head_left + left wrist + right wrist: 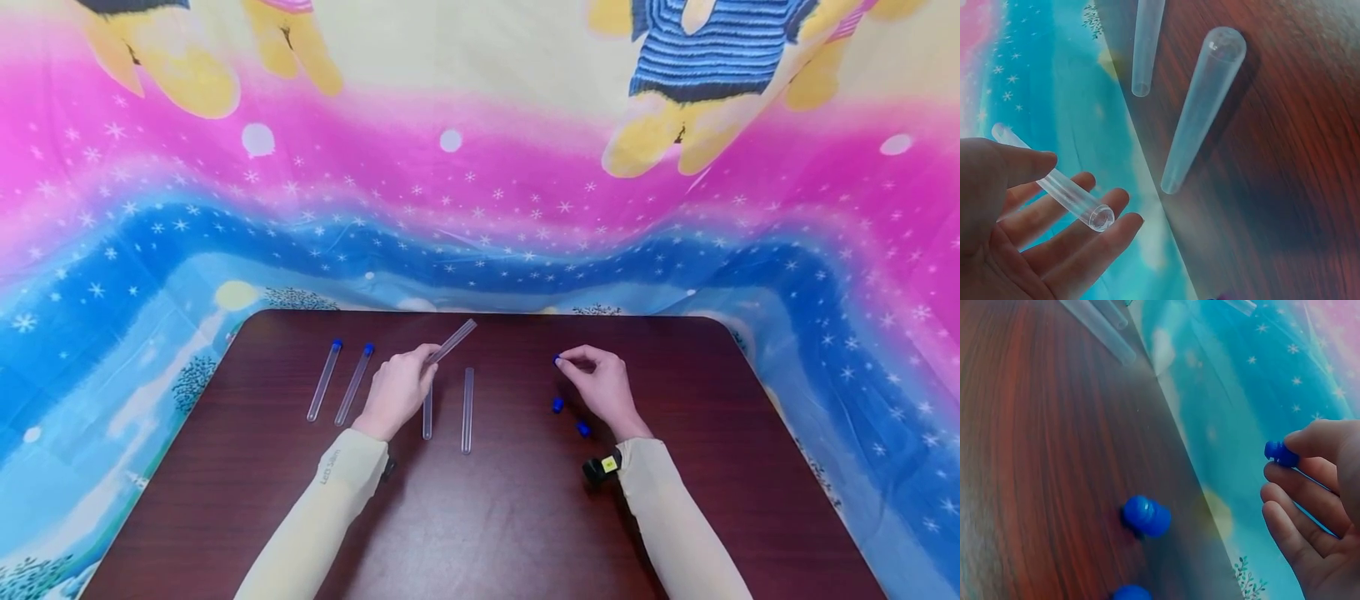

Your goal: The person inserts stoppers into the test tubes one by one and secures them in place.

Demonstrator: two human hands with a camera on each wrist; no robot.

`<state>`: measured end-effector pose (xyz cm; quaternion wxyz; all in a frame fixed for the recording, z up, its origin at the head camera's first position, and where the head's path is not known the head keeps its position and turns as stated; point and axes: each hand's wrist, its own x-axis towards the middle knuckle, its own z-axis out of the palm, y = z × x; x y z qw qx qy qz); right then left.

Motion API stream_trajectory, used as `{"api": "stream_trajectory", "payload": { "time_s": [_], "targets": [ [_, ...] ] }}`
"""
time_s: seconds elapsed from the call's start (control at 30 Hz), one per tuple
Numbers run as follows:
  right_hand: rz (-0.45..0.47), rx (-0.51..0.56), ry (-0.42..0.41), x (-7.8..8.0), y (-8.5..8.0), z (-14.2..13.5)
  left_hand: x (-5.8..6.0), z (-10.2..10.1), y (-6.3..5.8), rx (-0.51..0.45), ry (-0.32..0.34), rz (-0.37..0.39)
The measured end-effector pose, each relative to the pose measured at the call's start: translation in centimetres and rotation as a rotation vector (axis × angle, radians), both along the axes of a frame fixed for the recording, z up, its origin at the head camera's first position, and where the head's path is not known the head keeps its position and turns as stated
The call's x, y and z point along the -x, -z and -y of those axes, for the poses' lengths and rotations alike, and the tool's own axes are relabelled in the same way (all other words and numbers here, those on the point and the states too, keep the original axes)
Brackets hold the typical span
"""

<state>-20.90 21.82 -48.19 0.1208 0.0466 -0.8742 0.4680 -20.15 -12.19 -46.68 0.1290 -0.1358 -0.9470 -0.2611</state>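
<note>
Between thumb and fingers, my left hand (401, 385) pinches a clear, uncapped test tube (454, 340), tilted up to the right. Its open end shows in the left wrist view, where the tube (1072, 199) crosses the fingers. My right hand (602, 385) pinches a small blue cap (1281, 453) between thumb and index finger, well to the right of the tube. Two more blue caps, a nearer cap (583, 429) and a farther cap (557, 405), lie on the table beside that hand. Two uncapped tubes, one (427, 412) partly behind my left hand and another (468, 412), lie mid-table.
Two test tubes with blue caps, an outer tube (324, 382) and an inner tube (354, 387), lie side by side on the left. The dark wooden table (487, 533) is bordered by a printed cloth (480, 225) at the back and sides.
</note>
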Motion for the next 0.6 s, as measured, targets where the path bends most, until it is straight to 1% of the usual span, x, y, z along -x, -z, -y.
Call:
{"api": "stream_trajectory", "payload": {
  "time_s": [0.1,0.3,0.6],
  "targets": [
    [-0.01,0.023,0.001,0.0,-0.2,0.2,0.0,-0.3,-0.1,0.006,-0.003,0.006],
    [-0.023,0.058,0.007,0.1,-0.7,0.6,-0.1,-0.7,-0.1,0.012,0.002,-0.013],
    [-0.015,0.107,0.011,0.0,-1.5,1.2,-0.2,-0.8,0.2,0.024,0.012,-0.015]
  ]
}}
